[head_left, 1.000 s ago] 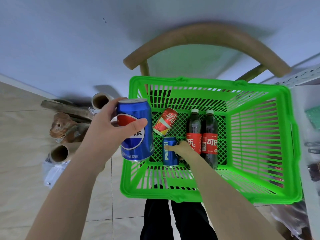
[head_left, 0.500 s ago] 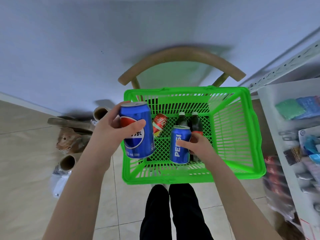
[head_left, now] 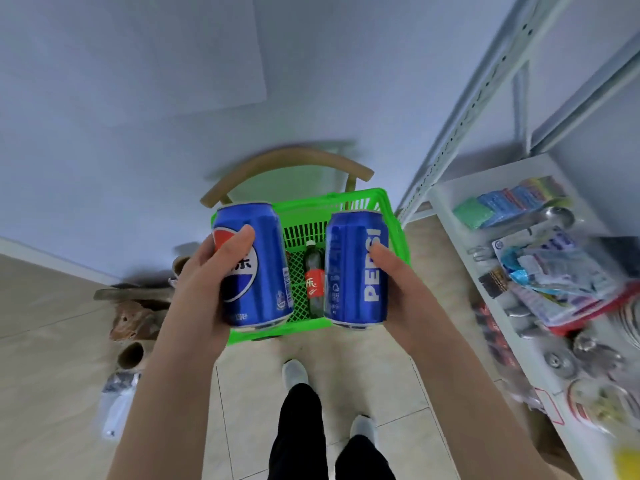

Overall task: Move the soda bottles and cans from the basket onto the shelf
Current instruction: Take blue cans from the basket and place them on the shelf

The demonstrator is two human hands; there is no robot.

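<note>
Over the tiled floor (head_left: 256,393), the left hand (head_left: 204,285) is gripping one blue can (head_left: 265,268), the right hand (head_left: 398,282) a second can (head_left: 348,268), in front of a basket (head_left: 346,198) showing one bottle (head_left: 314,284).

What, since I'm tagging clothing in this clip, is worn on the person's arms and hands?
Nothing that shows. The left hand and right hand are bare: no gloves, rings, watch or bands. The left forearm and right forearm are uncovered down to the frame's edge, with no sleeve edge in view. No markings or tattoos are visible.
</note>
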